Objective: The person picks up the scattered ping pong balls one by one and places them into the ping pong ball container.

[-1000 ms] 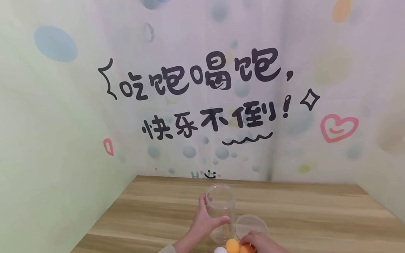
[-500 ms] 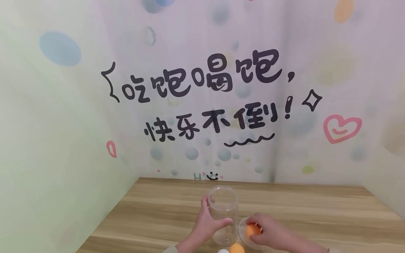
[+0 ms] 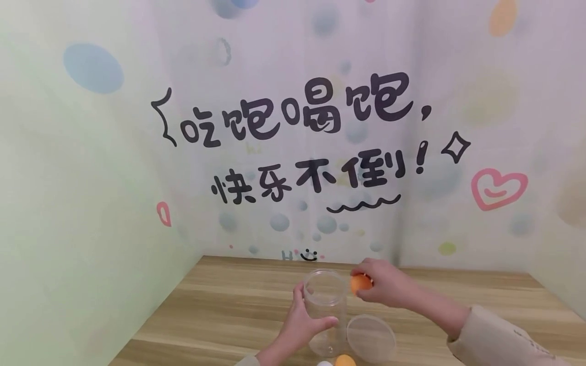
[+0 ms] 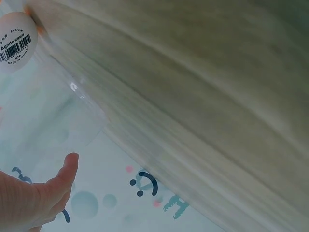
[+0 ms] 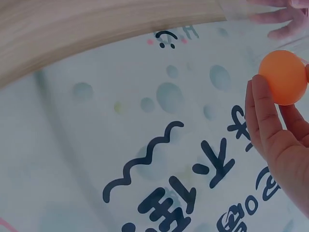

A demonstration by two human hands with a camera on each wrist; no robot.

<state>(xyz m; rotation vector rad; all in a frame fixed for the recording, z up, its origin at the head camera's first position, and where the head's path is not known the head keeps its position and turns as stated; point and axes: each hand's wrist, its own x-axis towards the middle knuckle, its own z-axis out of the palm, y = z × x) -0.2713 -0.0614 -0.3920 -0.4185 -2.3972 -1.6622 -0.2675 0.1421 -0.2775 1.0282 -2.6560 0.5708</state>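
A tall clear plastic cylinder (image 3: 323,307) stands upright on the table, its top uncovered. My left hand (image 3: 297,325) grips it from the left, fingers behind and thumb across the near side. Just right of the rim, my right hand (image 3: 389,284) pinches an orange ping-pong ball (image 3: 360,284) above the table. In the right wrist view the orange ball (image 5: 283,77) sits between the fingertips and thumb. A second orange ball (image 3: 345,361) and a white ball (image 4: 17,42) with printed lettering lie near the cylinder's base.
A clear round lid (image 3: 372,339) lies flat on the wooden table (image 3: 247,295), right of the cylinder. Behind the table hangs a printed curtain (image 3: 256,223), with another curtain side (image 3: 91,213) on the left.
My right hand has picked up an orange ball from the near group and raised it past the lid to beside the cylinder's rim. The left hand keeps its hold.
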